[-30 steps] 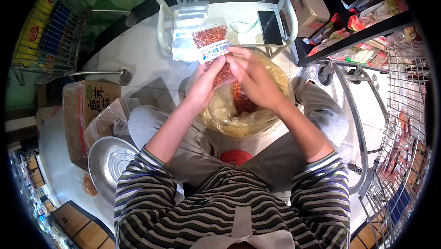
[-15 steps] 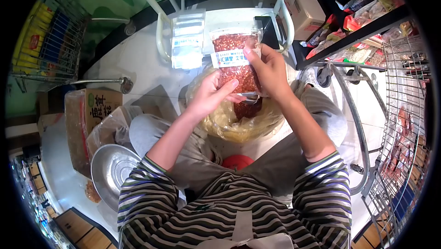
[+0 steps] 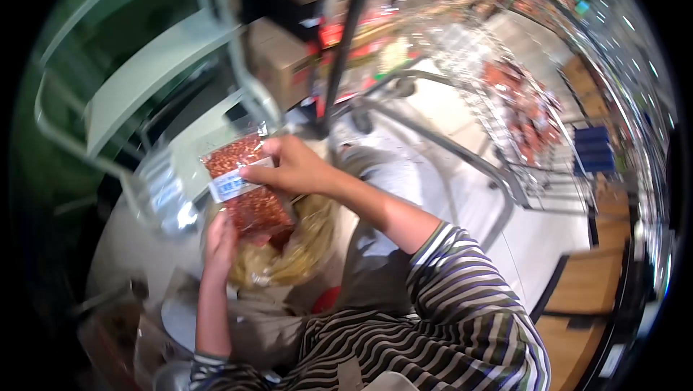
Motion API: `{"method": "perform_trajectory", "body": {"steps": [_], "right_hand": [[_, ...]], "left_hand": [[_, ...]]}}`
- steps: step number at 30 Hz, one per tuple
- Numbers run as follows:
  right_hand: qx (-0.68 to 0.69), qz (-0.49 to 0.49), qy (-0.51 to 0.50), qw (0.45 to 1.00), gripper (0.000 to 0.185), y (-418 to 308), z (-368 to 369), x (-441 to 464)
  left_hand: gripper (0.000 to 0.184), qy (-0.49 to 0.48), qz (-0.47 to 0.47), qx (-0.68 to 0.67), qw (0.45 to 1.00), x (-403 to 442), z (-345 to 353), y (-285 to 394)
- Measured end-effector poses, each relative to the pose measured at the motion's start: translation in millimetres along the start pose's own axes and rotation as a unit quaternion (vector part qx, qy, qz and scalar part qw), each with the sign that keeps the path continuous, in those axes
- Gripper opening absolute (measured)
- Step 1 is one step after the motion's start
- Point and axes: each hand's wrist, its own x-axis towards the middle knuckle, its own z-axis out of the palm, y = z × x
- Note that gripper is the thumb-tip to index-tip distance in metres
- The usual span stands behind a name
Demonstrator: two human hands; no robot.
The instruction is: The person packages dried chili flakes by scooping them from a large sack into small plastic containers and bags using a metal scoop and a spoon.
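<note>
A clear plastic bag of red chili flakes (image 3: 260, 212) with a white and blue label (image 3: 237, 185) is held up in front of me. My right hand (image 3: 285, 167) grips its upper right side, the thumb lying across the label. At the lower left edge, my left hand (image 3: 220, 238) holds the bag, its fingers blurred and partly hidden. Beneath is a large yellowish plastic bag (image 3: 312, 247), with some dark red contents showing. Clear plastic packets (image 3: 164, 187) with blue print lie on the pale chair (image 3: 206, 128) to the left.
A wire shopping cart (image 3: 505, 182) with red packets (image 3: 523, 113) and a blue panel stands at the right. Behind it are stocked shelves. A cardboard box (image 3: 271, 59) sits beyond the chair. Part of a metal bowl (image 3: 173, 376) shows at lower left.
The view has swung to the right, so the bag and both hands now appear further left and tilted. The right hand still grips the bag. More of the cart is visible.
</note>
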Motion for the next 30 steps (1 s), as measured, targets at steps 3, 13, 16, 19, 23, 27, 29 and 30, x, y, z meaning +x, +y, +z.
{"method": "perform_trajectory", "body": {"steps": [3,13,16,19,23,27,29,30], "right_hand": [[0.101,0.048,0.137,0.984,0.036,-53.6,-49.5,-40.4],[0.12,-0.238,0.503,0.822,0.057,-195.3,-277.9,-132.0],[0.004,-0.131,0.421,0.898,0.04,-152.6,-241.4,-124.1],[0.11,-0.055,0.229,0.966,0.027,-72.4,-180.5,-96.2],[-0.13,-0.12,0.133,0.975,0.026,8.6,-66.9,-50.3],[-0.089,-0.153,0.054,0.983,0.039,18.9,44.9,-26.8],[-0.067,-0.145,0.027,0.987,0.044,37.0,92.6,-15.0],[-0.159,-0.252,0.038,0.954,0.047,62.1,114.5,-8.5]], "left_hand": [[0.056,-0.065,0.002,0.017,0.998,11.0,13.7,6.5],[0.044,-0.069,-0.03,0.136,0.988,30.5,37.2,-5.1],[0.038,-0.058,-0.035,0.217,0.974,36.5,25.2,-20.5],[0.034,-0.028,-0.039,0.184,0.982,32.0,38.5,-16.7],[0.037,0.05,-0.013,0.074,0.996,26.5,60.0,-19.3],[0.053,-0.04,-0.077,-0.228,0.97,35.7,4.0,-46.6],[0.058,-0.088,-0.039,-0.279,0.955,29.3,14.9,-41.4],[0.062,-0.127,-0.017,-0.317,0.94,33.0,13.0,-37.4]]}}
